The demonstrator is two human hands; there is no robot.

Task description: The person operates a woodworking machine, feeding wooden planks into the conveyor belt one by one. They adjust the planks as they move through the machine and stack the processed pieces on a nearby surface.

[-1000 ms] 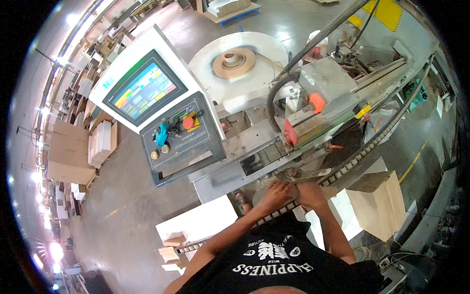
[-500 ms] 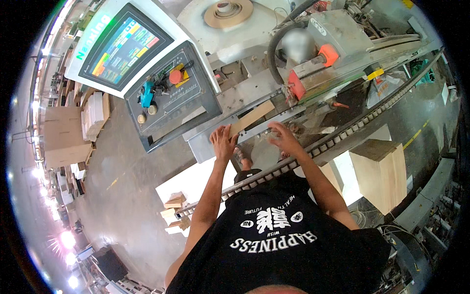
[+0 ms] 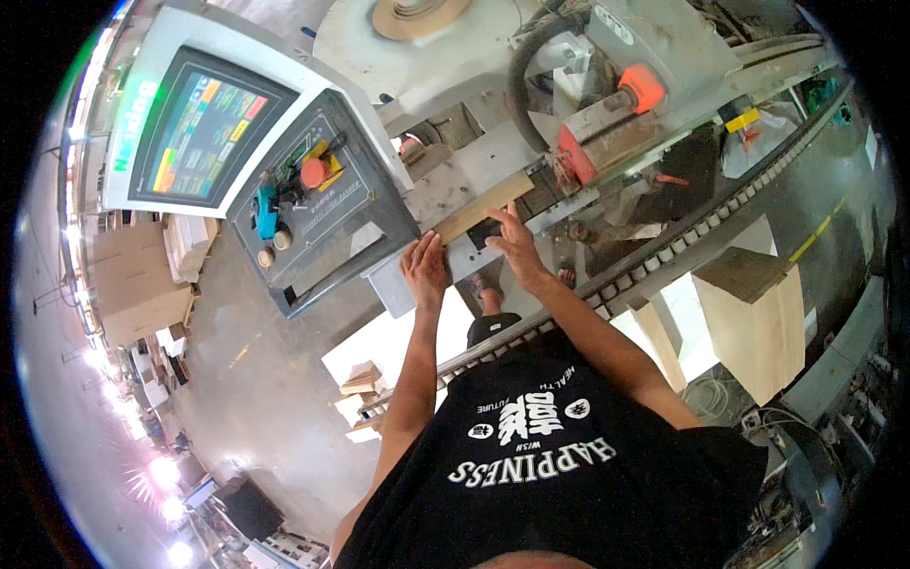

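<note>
The left hand (image 3: 424,273) crooked its fingers at the left end of one slim, flat, tan wood-like strip (image 3: 471,218), its grip impossible to judge; the right hand (image 3: 514,245), grip unclenched, apparently touched the strip farther along; the strip lay on one grey metal table (image 3: 436,197) and looked light, stiff, best held by its long edges; left of the table stood one black rectangular control panel (image 3: 322,213); beyond the table, one round brown coil (image 3: 398,27).

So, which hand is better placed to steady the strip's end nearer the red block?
Probably the right hand: it is nearer the red block, while the left hand is at the opposite end of the strip.
</note>
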